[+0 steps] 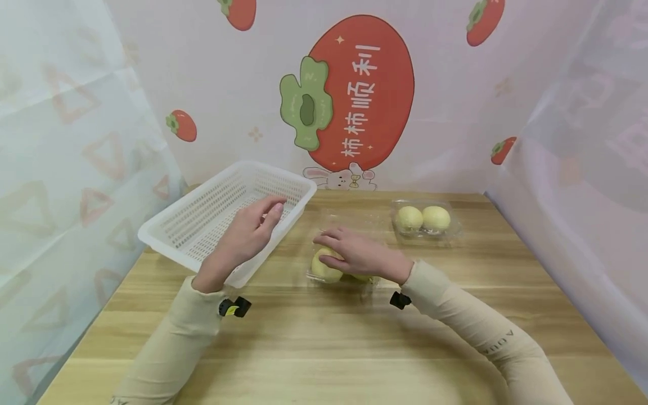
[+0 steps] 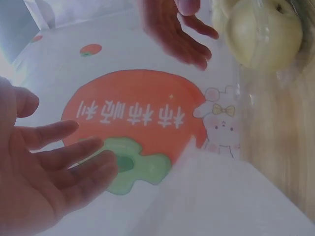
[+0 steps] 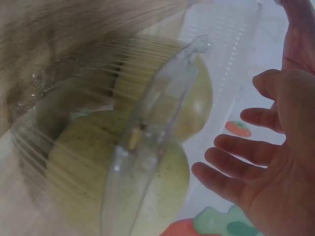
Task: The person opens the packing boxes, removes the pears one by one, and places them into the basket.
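Note:
My right hand (image 1: 361, 254) is above a clear plastic clamshell box (image 1: 316, 277) holding pale yellow-green, apple- or pear-like fruits (image 1: 324, 265). In the right wrist view, the fingers of that right hand (image 3: 275, 162) are loosely extended and apart from the fruits (image 3: 83, 167). The box's clear plastic edge (image 3: 147, 137) crosses in front of them. Over the near right side of a white perforated basket (image 1: 169, 243) hovers my left hand (image 1: 248, 233). Seen in the left wrist view, this left hand (image 2: 54, 172) has relaxed fingers and holds nothing.
A second clear box (image 1: 420, 233) with two similar fruits (image 1: 436, 218) sits at the back right of the wooden table (image 1: 314, 349). Printed sheets (image 1: 228, 84) form walls behind and at both sides. The basket takes up the back left.

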A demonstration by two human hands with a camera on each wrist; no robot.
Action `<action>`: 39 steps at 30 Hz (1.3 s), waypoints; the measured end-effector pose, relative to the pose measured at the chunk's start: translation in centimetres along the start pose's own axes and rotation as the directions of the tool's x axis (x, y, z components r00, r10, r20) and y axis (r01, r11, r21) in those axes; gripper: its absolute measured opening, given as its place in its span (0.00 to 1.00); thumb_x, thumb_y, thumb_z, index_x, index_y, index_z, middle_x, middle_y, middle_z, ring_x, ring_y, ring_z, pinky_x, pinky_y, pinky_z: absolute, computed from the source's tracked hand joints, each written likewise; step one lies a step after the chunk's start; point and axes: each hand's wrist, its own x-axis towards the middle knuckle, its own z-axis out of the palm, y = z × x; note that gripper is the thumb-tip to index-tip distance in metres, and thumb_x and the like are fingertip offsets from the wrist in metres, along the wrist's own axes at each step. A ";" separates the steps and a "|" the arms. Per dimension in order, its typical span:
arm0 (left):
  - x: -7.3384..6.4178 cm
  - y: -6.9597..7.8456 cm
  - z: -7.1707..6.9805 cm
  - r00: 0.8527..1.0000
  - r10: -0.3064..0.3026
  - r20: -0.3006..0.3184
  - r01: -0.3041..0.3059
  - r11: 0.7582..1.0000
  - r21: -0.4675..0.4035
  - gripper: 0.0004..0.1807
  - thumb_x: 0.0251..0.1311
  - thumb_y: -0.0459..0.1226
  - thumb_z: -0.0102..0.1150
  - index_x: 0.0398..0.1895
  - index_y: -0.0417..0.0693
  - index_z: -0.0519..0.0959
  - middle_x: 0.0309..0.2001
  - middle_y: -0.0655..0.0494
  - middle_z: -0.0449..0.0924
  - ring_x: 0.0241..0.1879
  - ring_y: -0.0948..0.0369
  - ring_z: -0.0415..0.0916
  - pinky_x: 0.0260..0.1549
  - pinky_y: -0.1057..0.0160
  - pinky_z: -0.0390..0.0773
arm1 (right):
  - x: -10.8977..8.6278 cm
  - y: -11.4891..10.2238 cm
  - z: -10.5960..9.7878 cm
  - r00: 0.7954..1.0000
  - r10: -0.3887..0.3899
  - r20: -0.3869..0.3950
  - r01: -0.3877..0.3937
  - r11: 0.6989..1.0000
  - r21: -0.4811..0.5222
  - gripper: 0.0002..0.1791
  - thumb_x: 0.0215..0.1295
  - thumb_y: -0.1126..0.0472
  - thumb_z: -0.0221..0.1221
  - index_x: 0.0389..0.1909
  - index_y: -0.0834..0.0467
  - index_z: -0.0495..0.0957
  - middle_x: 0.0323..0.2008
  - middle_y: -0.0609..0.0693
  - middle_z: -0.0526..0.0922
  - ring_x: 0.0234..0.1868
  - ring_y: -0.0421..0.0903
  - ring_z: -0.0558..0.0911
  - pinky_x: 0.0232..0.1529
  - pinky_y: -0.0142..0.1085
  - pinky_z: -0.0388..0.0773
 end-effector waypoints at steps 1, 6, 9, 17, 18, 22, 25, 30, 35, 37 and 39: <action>0.0 -0.2 0.0 1.000 -0.001 0.010 0.001 1.000 0.004 0.24 0.76 0.50 0.40 0.64 0.47 0.73 0.59 0.48 0.79 0.54 0.50 0.79 0.51 0.46 0.80 | 0.1 0.0 0.1 1.000 0.001 0.005 -0.001 1.000 0.001 0.26 0.73 0.46 0.52 0.67 0.51 0.70 0.64 0.49 0.75 0.66 0.47 0.73 0.65 0.43 0.74; 0.3 -1.0 0.1 0.999 0.010 0.053 -0.012 0.999 0.045 0.26 0.76 0.50 0.39 0.66 0.45 0.71 0.62 0.45 0.76 0.60 0.48 0.75 0.55 0.45 0.78 | 0.2 0.2 0.4 1.000 -0.006 0.003 0.006 1.000 -0.018 0.25 0.74 0.47 0.52 0.66 0.51 0.71 0.63 0.49 0.76 0.65 0.47 0.74 0.64 0.43 0.74; 0.5 -1.3 0.0 0.998 0.019 0.056 -0.023 0.997 0.079 0.27 0.76 0.50 0.39 0.67 0.44 0.69 0.64 0.44 0.74 0.63 0.47 0.72 0.60 0.44 0.73 | 0.1 0.4 0.5 1.000 -0.005 -0.005 0.004 1.000 -0.031 0.24 0.74 0.47 0.50 0.66 0.51 0.72 0.63 0.49 0.77 0.64 0.47 0.75 0.64 0.43 0.74; 0.1 -3.5 -0.7 0.994 0.092 0.053 -0.099 0.985 0.142 0.24 0.75 0.44 0.42 0.66 0.39 0.69 0.64 0.40 0.73 0.66 0.45 0.68 0.65 0.44 0.66 | 0.3 0.5 0.8 1.000 -0.015 -0.004 0.015 0.999 -0.039 0.24 0.76 0.48 0.48 0.66 0.53 0.71 0.62 0.51 0.77 0.64 0.48 0.75 0.64 0.44 0.74; 0.1 -3.7 -0.8 0.994 0.099 0.049 -0.105 0.984 0.145 0.24 0.75 0.44 0.42 0.66 0.38 0.69 0.63 0.40 0.73 0.66 0.45 0.68 0.65 0.44 0.66 | 0.3 0.5 0.9 1.000 -0.014 -0.004 0.014 0.999 -0.040 0.24 0.76 0.48 0.48 0.66 0.53 0.71 0.62 0.51 0.77 0.64 0.49 0.75 0.64 0.44 0.74; 0.2 -4.7 -1.5 0.992 0.124 0.009 -0.124 0.979 0.164 0.23 0.75 0.42 0.43 0.64 0.37 0.70 0.62 0.39 0.74 0.65 0.43 0.68 0.64 0.42 0.66 | 0.4 0.5 1.0 1.000 -0.006 -0.007 0.005 0.999 -0.038 0.24 0.76 0.47 0.48 0.66 0.53 0.71 0.62 0.51 0.77 0.64 0.49 0.75 0.64 0.44 0.74; 0.2 -5.5 -2.0 0.992 0.122 -0.019 -0.117 0.977 0.180 0.22 0.75 0.41 0.43 0.63 0.36 0.71 0.61 0.37 0.74 0.65 0.42 0.68 0.65 0.42 0.65 | 0.5 0.5 1.2 1.000 -0.004 -0.012 0.004 0.999 -0.043 0.24 0.76 0.47 0.47 0.66 0.53 0.71 0.62 0.51 0.77 0.64 0.49 0.74 0.65 0.44 0.73; 0.3 -6.8 -2.7 0.994 0.087 -0.066 -0.072 0.977 0.200 0.23 0.75 0.41 0.43 0.64 0.36 0.70 0.63 0.35 0.72 0.66 0.40 0.66 0.66 0.41 0.63 | 0.5 0.4 1.6 0.999 -0.013 -0.036 0.012 0.999 -0.051 0.24 0.75 0.48 0.49 0.65 0.54 0.72 0.61 0.52 0.78 0.63 0.50 0.75 0.64 0.44 0.74; 0.2 -7.9 -3.5 0.995 0.049 -0.092 -0.029 0.976 0.215 0.24 0.75 0.41 0.42 0.64 0.34 0.70 0.63 0.34 0.71 0.66 0.39 0.65 0.66 0.40 0.63 | 0.6 0.3 2.1 0.999 -0.007 -0.048 0.004 0.998 -0.056 0.23 0.75 0.48 0.49 0.64 0.55 0.73 0.61 0.52 0.78 0.64 0.50 0.75 0.65 0.44 0.73; 0.1 -8.4 -3.8 0.994 0.041 -0.100 -0.017 0.974 0.227 0.24 0.75 0.41 0.42 0.64 0.33 0.70 0.63 0.32 0.71 0.66 0.38 0.65 0.65 0.39 0.62 | 0.7 0.3 2.4 0.999 -0.006 -0.042 0.004 0.999 -0.054 0.23 0.75 0.48 0.49 0.64 0.54 0.73 0.61 0.52 0.78 0.64 0.49 0.75 0.65 0.44 0.73; 0.1 -8.9 -4.1 0.993 0.029 -0.111 -0.002 0.971 0.237 0.24 0.75 0.41 0.42 0.63 0.32 0.70 0.62 0.31 0.71 0.65 0.37 0.65 0.65 0.39 0.62 | 0.7 0.3 2.6 0.999 0.000 -0.033 -0.002 0.999 -0.054 0.23 0.75 0.48 0.49 0.65 0.54 0.73 0.61 0.50 0.77 0.64 0.48 0.74 0.65 0.43 0.73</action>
